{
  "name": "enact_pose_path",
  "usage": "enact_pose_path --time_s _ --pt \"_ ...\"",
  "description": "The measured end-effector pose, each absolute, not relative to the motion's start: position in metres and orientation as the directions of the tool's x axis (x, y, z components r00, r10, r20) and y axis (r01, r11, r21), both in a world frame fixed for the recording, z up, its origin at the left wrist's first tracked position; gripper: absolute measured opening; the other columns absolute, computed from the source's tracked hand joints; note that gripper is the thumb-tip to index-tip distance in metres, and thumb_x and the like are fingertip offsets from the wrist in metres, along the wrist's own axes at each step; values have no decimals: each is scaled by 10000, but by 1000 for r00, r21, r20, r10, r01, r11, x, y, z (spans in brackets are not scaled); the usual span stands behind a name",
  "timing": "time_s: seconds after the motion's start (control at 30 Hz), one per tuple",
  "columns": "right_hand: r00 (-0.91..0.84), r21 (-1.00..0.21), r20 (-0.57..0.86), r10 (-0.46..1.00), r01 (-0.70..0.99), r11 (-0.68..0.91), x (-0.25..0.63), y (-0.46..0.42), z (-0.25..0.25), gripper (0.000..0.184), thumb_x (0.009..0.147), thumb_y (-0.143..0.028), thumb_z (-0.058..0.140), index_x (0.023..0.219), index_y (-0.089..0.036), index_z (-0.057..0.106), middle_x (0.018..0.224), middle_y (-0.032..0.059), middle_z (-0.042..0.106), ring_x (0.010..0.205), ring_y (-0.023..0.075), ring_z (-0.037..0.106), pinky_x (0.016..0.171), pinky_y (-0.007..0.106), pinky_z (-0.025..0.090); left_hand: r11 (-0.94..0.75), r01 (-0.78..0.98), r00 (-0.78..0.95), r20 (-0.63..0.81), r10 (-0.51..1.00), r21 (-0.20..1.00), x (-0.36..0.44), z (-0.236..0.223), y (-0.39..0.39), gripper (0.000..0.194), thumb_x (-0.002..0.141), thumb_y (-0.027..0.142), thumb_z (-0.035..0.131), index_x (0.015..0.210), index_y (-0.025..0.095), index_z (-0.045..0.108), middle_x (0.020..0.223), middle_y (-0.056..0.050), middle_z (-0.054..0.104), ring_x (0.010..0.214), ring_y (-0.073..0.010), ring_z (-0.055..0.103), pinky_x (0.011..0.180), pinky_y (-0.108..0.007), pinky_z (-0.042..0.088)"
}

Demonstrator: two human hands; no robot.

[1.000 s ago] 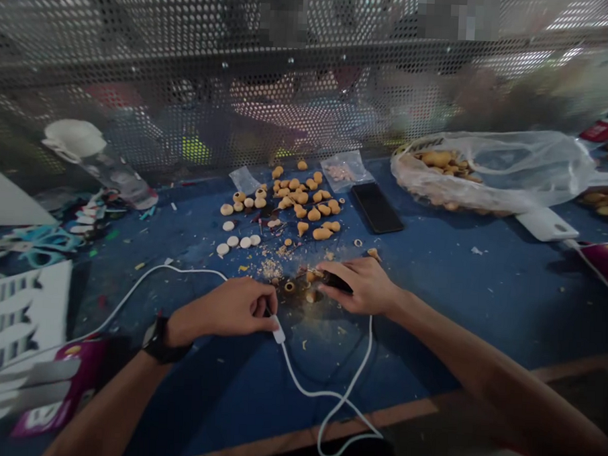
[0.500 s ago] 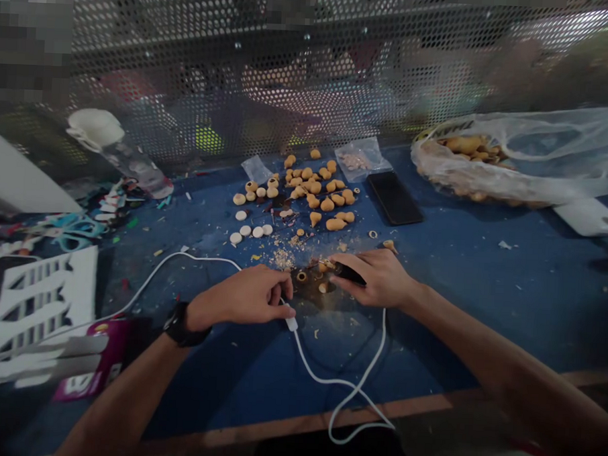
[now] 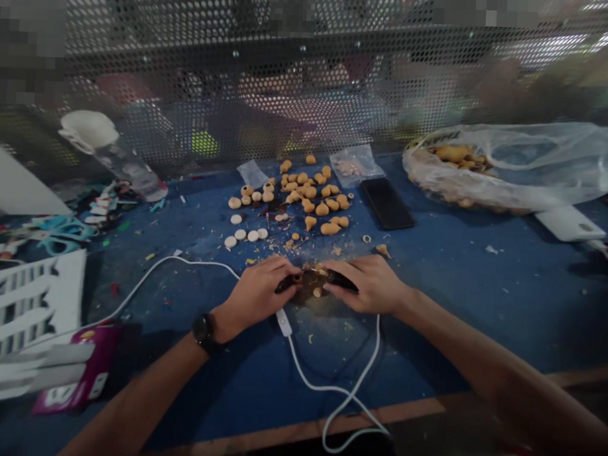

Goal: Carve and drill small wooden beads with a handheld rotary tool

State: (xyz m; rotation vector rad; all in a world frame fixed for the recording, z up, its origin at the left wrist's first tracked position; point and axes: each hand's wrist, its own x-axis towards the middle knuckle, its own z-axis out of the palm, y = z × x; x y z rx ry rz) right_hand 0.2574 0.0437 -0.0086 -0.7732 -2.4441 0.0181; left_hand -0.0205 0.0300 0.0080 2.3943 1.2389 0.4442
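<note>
My right hand (image 3: 375, 283) is closed around a black-handled tool (image 3: 342, 281), whose thin metal tip points left. A white cord (image 3: 368, 375) hangs below this hand, loops near the table's front edge and runs to a white inline switch (image 3: 283, 322) just under my left hand. My left hand (image 3: 261, 286) has its fingers curled round a small dark piece with a round opening, mostly hidden by the fingers. Between the hands lies a small pale cut piece (image 3: 317, 292) on a brownish patch. Several small tan gourds (image 3: 309, 191) lie beyond, some cut open.
Round white pieces (image 3: 254, 236) and shavings lie before the gourds. A black phone (image 3: 387, 203), a small clear bag (image 3: 354, 164) and a large plastic bag (image 3: 517, 190) sit farther right. Leftward are blue scissors (image 3: 64, 233), a clear bottle (image 3: 135, 170) and a purple pack (image 3: 76, 376). Perforated metal (image 3: 228, 117) stands behind.
My left hand has left the white switch and closed on the dark piece beside the tool tip. My right hand keeps its hold on the tool. The view has shifted slightly.
</note>
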Motion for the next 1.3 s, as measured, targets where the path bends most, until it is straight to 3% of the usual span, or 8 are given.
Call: enact_pose_path --time_s 0.2,0.5,0.83,1.03,1.3 --pt "-675 -168 529 514 511 843 256 44 -7 318 1061 -399 588 1222 -150 703 808 67 811 645 194 740 585 286 466 -393 620 363 195 911 679 -13 12 24 215 1001 332 632 1139 228 759 1117 -82 778 995 -216 731 865 -342 587" --pt "-663 -158 550 508 514 843 256 42 -9 329 1067 -391 578 1259 -146 683 836 69 820 668 208 752 606 297 502 -71 294 180 18 983 953 -5 11 21 367 889 440 735 1147 180 742 1088 -99 802 954 -224 774 846 -333 631" --pt "-649 -149 570 504 522 840 256 41 -10 314 1057 -387 596 1246 -154 688 865 74 828 682 206 761 609 291 514 -208 127 149 188 971 970 -9 -4 25 267 864 372 809 1041 173 790 1025 -79 786 863 -165 766 802 -277 640" --pt "-654 -140 542 528 549 824 255 40 -12 329 1074 -420 557 1240 -166 682 877 68 834 698 203 766 629 296 520 -238 151 202 206 957 959 -7 -5 24 235 856 304 825 1056 185 794 1016 -71 807 862 -170 787 788 -279 664" --pt "-690 -151 515 508 511 846 253 40 -9 343 1078 -407 561 1252 -135 676 864 72 828 685 206 766 617 303 508 -402 219 206 360 910 889 -6 -4 22 195 822 228 871 1008 196 823 930 -53 801 767 -139 758 664 -224 633"
